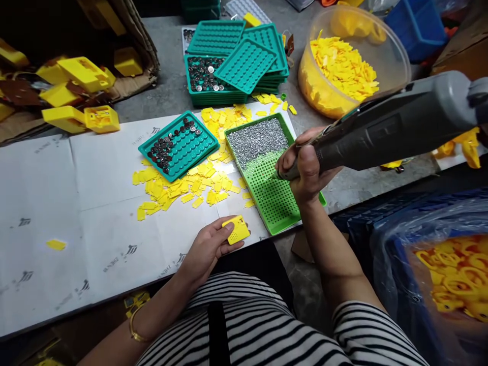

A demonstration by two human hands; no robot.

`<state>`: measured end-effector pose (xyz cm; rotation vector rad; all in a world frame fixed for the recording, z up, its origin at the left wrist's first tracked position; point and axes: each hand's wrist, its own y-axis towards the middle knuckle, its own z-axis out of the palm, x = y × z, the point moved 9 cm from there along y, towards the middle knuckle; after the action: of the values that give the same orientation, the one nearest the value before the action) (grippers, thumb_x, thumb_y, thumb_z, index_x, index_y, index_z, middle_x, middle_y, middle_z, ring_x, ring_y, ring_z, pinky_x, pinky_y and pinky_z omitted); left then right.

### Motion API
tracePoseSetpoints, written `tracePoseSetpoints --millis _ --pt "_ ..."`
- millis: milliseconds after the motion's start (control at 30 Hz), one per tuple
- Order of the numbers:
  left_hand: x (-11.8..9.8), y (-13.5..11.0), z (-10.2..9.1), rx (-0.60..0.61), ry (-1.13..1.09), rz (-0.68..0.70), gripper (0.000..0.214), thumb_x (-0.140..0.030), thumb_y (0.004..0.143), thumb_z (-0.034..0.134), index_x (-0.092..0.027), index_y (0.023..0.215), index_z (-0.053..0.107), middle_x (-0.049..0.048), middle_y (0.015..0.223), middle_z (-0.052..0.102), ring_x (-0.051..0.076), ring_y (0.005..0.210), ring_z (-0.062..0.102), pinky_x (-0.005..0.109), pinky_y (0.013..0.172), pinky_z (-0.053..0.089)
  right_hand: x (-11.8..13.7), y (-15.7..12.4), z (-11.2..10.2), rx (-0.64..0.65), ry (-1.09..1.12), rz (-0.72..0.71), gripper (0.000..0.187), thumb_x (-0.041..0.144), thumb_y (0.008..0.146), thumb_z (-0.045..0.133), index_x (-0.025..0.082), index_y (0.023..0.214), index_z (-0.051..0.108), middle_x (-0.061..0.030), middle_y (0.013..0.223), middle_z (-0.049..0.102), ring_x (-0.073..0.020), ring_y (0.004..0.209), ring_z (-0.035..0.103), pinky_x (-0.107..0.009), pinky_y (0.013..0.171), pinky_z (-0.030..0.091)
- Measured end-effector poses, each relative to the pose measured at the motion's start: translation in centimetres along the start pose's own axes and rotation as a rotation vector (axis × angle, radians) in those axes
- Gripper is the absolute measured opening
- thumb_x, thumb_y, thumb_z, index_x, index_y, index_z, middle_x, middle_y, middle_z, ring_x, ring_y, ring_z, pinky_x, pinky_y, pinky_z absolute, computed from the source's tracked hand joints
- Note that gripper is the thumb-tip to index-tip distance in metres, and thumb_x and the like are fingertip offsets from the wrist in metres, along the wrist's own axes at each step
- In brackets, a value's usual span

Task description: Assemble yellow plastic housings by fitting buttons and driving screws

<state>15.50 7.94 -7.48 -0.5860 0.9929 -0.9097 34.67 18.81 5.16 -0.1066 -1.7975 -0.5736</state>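
My left hand (pixel 208 248) holds a small yellow plastic case (pixel 236 230) at the near edge of the white board (pixel 76 203). My right hand (pixel 305 165) grips a grey electric screwdriver (pixel 392 124), its tip down over a light green perforated tray (pixel 272 195). Small silver screws (pixel 257 140) fill the far half of that tray. A teal tray (pixel 178 145) with dark round button parts lies to the left. Loose yellow plastic chips (pixel 183 188) are scattered between the trays and my left hand.
A stack of teal trays (pixel 236 58) stands at the back. A clear tub of yellow chips (pixel 345 63) is back right. Yellow housings (pixel 76 91) pile up at back left by a cardboard box. A bagged blue bin of yellow parts (pixel 453 274) sits at right.
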Motion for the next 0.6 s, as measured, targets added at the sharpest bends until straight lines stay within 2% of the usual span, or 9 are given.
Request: tracePoseSetpoints --millis 167,333,433,600 --pt "0.1 0.1 0.0 -0.012 -0.010 -0.003 0.030 -0.026 0.085 0.065 -0.009 0.110 0.063 0.0131 0.103 0.071 0.021 0.091 0.071 0.026 0.073 0.062 1.2 -0.1 0.0 0.001 0.079 -0.082 0.038 0.067 0.085 0.048 0.033 0.101 0.049 0.0051 0.055 0.039 -0.0141 0.043 0.042 -0.030 0.046 0.042" --pt "-0.1 0.0 0.1 -0.010 0.002 0.008 0.030 -0.025 0.088 0.061 -0.009 0.113 0.062 0.0131 0.105 0.070 0.019 0.091 0.071 0.025 0.072 0.062 3.7 0.2 -1.0 -0.047 0.356 -0.330 0.020 0.048 0.084 0.063 0.031 0.093 0.059 0.0082 0.050 0.043 -0.0108 0.035 0.038 -0.027 0.035 0.035" --pt "-0.2 -0.1 0.0 -0.025 0.007 0.027 0.029 -0.024 0.088 0.062 -0.010 0.112 0.062 0.0124 0.108 0.069 0.019 0.092 0.071 0.025 0.072 0.062 4.9 0.0 -1.1 -0.054 0.452 -0.271 0.019 0.047 0.081 0.066 0.029 0.087 0.062 0.0085 0.048 0.043 -0.0101 0.033 0.038 -0.026 0.033 0.035" --pt "-1.0 -0.1 -0.3 -0.029 0.019 0.110 0.033 -0.030 0.083 0.068 -0.011 0.111 0.064 0.0102 0.104 0.069 0.019 0.090 0.070 0.026 0.072 0.061 7.9 -2.6 0.0 0.131 0.437 -0.113 0.029 0.059 0.084 0.060 0.031 0.088 0.055 0.0101 0.050 0.044 -0.0101 0.036 0.045 -0.025 0.038 0.042"
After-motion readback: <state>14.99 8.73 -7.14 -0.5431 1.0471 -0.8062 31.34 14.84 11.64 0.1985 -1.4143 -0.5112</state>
